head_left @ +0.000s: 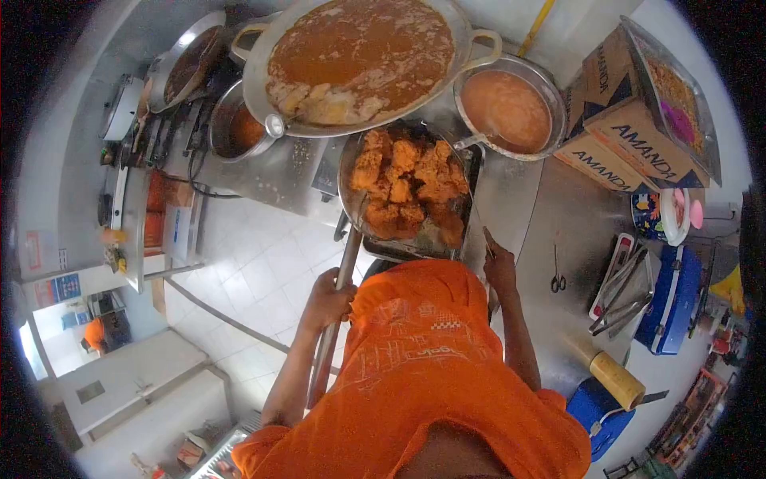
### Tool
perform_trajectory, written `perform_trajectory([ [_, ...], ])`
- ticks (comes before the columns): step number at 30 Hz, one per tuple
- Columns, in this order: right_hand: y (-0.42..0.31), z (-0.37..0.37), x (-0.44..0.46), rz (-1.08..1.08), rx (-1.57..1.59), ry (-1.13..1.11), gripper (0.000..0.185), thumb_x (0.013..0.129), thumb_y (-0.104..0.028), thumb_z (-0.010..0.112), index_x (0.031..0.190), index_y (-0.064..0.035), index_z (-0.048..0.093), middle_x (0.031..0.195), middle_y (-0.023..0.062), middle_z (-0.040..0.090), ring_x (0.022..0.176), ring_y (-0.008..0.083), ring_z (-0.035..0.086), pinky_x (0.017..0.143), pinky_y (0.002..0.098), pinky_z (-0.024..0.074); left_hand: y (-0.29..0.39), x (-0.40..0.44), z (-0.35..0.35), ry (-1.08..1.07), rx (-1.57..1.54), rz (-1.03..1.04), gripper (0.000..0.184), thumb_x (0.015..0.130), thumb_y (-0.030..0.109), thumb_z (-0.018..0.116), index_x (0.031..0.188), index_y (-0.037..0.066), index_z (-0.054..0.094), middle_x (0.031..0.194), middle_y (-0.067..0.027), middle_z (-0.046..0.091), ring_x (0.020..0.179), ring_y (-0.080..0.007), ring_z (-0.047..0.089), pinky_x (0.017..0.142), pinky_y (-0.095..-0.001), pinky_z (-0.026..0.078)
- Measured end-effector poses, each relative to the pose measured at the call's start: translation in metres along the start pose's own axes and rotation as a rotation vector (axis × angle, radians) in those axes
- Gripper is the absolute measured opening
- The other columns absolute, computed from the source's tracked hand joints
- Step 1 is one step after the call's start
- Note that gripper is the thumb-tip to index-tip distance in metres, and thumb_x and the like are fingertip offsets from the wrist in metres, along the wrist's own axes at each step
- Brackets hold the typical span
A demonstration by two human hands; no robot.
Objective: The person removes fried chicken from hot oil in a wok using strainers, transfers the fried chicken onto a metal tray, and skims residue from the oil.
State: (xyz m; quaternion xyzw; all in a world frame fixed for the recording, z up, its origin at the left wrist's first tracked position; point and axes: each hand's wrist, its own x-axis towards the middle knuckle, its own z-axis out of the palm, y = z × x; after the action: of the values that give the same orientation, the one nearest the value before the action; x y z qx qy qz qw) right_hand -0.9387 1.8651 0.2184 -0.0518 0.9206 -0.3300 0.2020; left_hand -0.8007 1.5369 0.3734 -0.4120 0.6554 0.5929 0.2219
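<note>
My left hand (329, 299) is wrapped round the long handle (348, 259) of a wide round metal strainer. The strainer holds a heap of browned fried chicken pieces (403, 184), above a dark rectangular tray (469, 172) that it partly hides. On the other side, my right hand (499, 270) is closed on a slim utensil (487, 237) pointing toward the chicken; its exact kind is unclear. Just beyond the strainer stands a large two-handled pan (484, 49) of foamy brown liquid, with pale pieces near its front edge.
A pot of orange-brown liquid (511, 108) stands to the right of the pan, a smaller pot (239, 128) to the left. Cardboard boxes (630, 132) support a tray at far right. Scissors (558, 275) and a blue case (666, 307) lie on the steel table.
</note>
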Motion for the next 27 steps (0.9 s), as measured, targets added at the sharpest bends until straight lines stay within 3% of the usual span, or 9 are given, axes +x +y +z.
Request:
perform_trajectory([
  [5, 0.025, 0.016, 0.004, -0.211, 0.080, 0.151, 0.059, 0.089, 0.004, 0.051, 0.141, -0.0229, 0.046, 0.095, 0.0248, 0.066, 0.072, 0.0281, 0.065, 0.072, 0.0286, 0.0494, 0.006, -0.006, -0.003, 0.002, 0.044, -0.040, 0.016, 0.083, 0.013, 0.061, 0.094, 0.006, 0.052, 0.066, -0.0013, 0.051, 0.045, -0.0076, 0.045, 0.038, -0.0244, 0.041],
  [7, 0.009, 0.004, -0.003, 0.006, 0.115, -0.012, 0.060, 0.088, 0.005, 0.051, 0.141, -0.0226, 0.045, 0.097, 0.0244, 0.066, 0.078, 0.0304, 0.067, 0.075, 0.0284, 0.0497, 0.006, 0.001, -0.013, -0.020, 0.040, -0.035, 0.015, 0.085, 0.013, 0.059, 0.096, 0.006, 0.052, 0.066, -0.0019, 0.051, 0.044, -0.0084, 0.045, 0.037, -0.0251, 0.041],
  [10, 0.011, 0.015, 0.003, -0.171, 0.089, 0.134, 0.062, 0.087, 0.006, 0.051, 0.141, -0.0230, 0.046, 0.096, 0.0249, 0.066, 0.076, 0.0273, 0.065, 0.072, 0.0292, 0.0492, 0.009, -0.005, -0.009, -0.001, 0.073, -0.012, 0.018, 0.084, 0.014, 0.060, 0.098, 0.005, 0.053, 0.067, -0.0024, 0.051, 0.045, -0.0088, 0.047, 0.038, -0.0252, 0.042],
  [12, 0.001, 0.000, 0.005, -0.068, 0.060, 0.049, 0.061, 0.087, 0.005, 0.052, 0.141, -0.0228, 0.046, 0.093, 0.0252, 0.065, 0.072, 0.0256, 0.062, 0.071, 0.0301, 0.0485, 0.011, -0.011, -0.009, -0.009, 0.085, -0.031, 0.018, 0.084, 0.014, 0.060, 0.098, 0.005, 0.053, 0.068, -0.0028, 0.052, 0.046, -0.0090, 0.047, 0.039, -0.0251, 0.042],
  [16, 0.009, 0.010, 0.011, -0.145, 0.043, 0.105, 0.058, 0.088, 0.002, 0.051, 0.140, -0.0226, 0.048, 0.086, 0.0249, 0.064, 0.064, 0.0236, 0.056, 0.066, 0.0309, 0.0464, -0.007, 0.006, -0.012, 0.000, 0.250, 0.184, 0.020, 0.084, 0.016, 0.059, 0.097, 0.003, 0.052, 0.069, -0.0055, 0.053, 0.049, -0.0133, 0.051, 0.043, -0.0283, 0.045],
  [19, 0.006, -0.015, 0.005, 0.011, -0.059, -0.019, 0.054, 0.088, -0.001, 0.050, 0.140, -0.0187, 0.047, 0.095, 0.0278, 0.064, 0.085, 0.0404, 0.066, 0.073, 0.0471, 0.0514, -0.012, 0.008, -0.010, 0.059, 0.548, 0.531, 0.021, 0.084, 0.017, 0.057, 0.095, -0.001, 0.051, 0.071, -0.0079, 0.054, 0.052, -0.0171, 0.054, 0.046, -0.0312, 0.046],
  [20, 0.011, -0.012, 0.007, -0.039, -0.065, 0.031, 0.055, 0.088, -0.001, 0.050, 0.139, -0.0200, 0.048, 0.093, 0.0272, 0.064, 0.080, 0.0385, 0.065, 0.072, 0.0441, 0.0512, -0.006, 0.005, -0.009, 0.008, 0.429, 0.311, 0.018, 0.083, 0.015, 0.055, 0.092, 0.000, 0.052, 0.070, -0.0092, 0.054, 0.053, -0.0176, 0.054, 0.048, -0.0332, 0.046],
  [23, 0.023, -0.005, 0.007, -0.144, -0.065, 0.133, 0.055, 0.088, -0.001, 0.051, 0.139, -0.0225, 0.049, 0.090, 0.0262, 0.064, 0.072, 0.0361, 0.064, 0.069, 0.0396, 0.0510, 0.019, 0.012, -0.007, -0.042, 0.279, 0.066, 0.015, 0.082, 0.014, 0.056, 0.082, 0.000, 0.049, 0.066, -0.0098, 0.054, 0.056, -0.0170, 0.055, 0.050, -0.0352, 0.045],
  [27, 0.012, -0.018, -0.005, -0.120, -0.029, 0.126, 0.055, 0.087, -0.001, 0.052, 0.139, -0.0218, 0.049, 0.089, 0.0268, 0.063, 0.071, 0.0389, 0.064, 0.068, 0.0430, 0.0507, -0.010, 0.020, -0.008, -0.005, 0.463, 0.372, 0.014, 0.083, 0.013, 0.053, 0.083, -0.001, 0.050, 0.063, -0.0107, 0.054, 0.053, -0.0197, 0.056, 0.048, -0.0359, 0.045],
])
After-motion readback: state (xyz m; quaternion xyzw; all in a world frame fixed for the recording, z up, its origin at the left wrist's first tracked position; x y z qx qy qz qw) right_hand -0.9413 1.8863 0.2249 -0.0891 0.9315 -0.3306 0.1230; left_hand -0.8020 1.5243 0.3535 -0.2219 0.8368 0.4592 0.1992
